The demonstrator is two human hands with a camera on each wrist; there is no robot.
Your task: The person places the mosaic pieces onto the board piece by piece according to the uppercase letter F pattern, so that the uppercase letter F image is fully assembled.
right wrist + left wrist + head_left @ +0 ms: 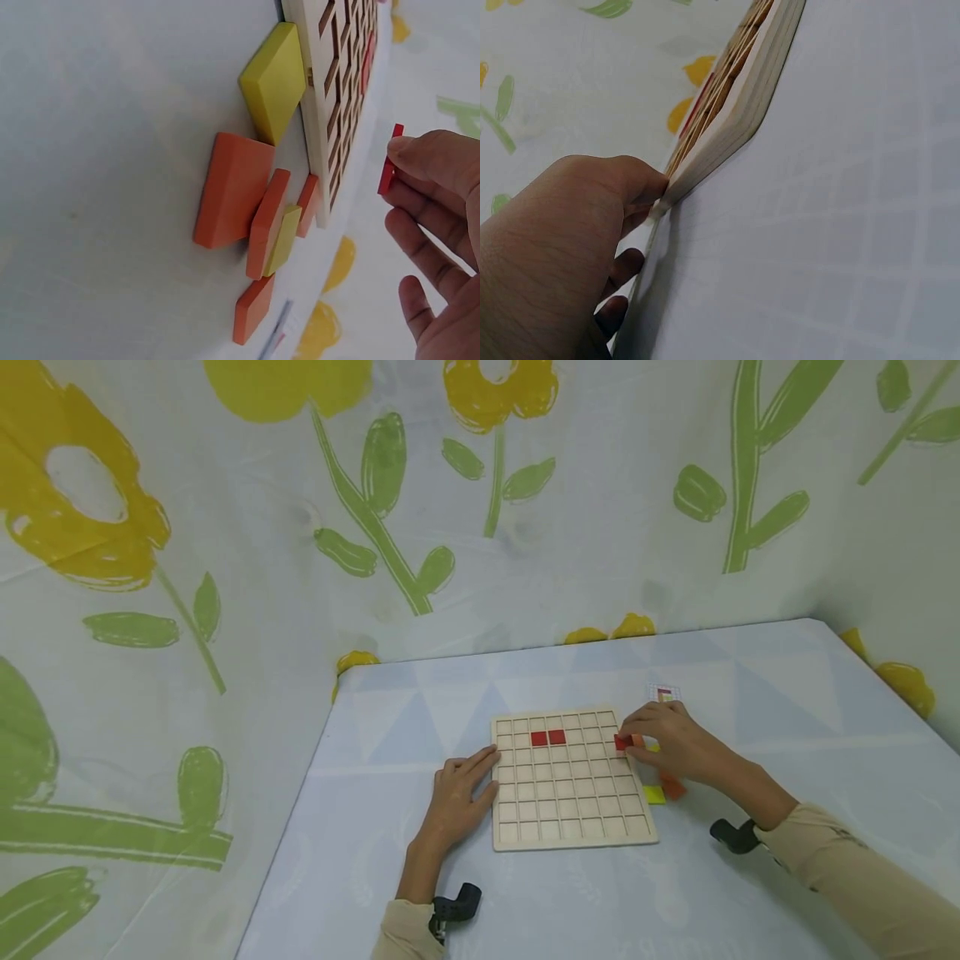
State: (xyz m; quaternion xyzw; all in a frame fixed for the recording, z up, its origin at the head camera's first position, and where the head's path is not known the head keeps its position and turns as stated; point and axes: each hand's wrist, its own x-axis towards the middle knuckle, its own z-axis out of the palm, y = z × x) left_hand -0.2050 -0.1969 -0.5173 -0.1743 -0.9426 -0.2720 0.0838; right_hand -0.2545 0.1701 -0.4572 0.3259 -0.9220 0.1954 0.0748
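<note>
A pale wooden grid board [570, 810] lies on the table, two red square tiles [548, 738] side by side in one of its upper rows. Along the board's left edge rests my left hand [459, 793], fingers extended; the left wrist view has the thumb [641, 180] against the rim. My right hand [678, 743] pinches another red tile [387, 176] between thumb and forefinger, above the board's right edge in the head view. Its remaining fingers are spread. Beside that edge lie a yellow tile [274, 82] and several orange tiles [234, 187], partly hidden by the right hand from above.
A small printed card [664, 692] lies beyond the right hand. The pale patterned table [360, 860] ends at a back edge, with a flower-print cloth [570, 543] behind it. Each wrist bears a black device [459, 903].
</note>
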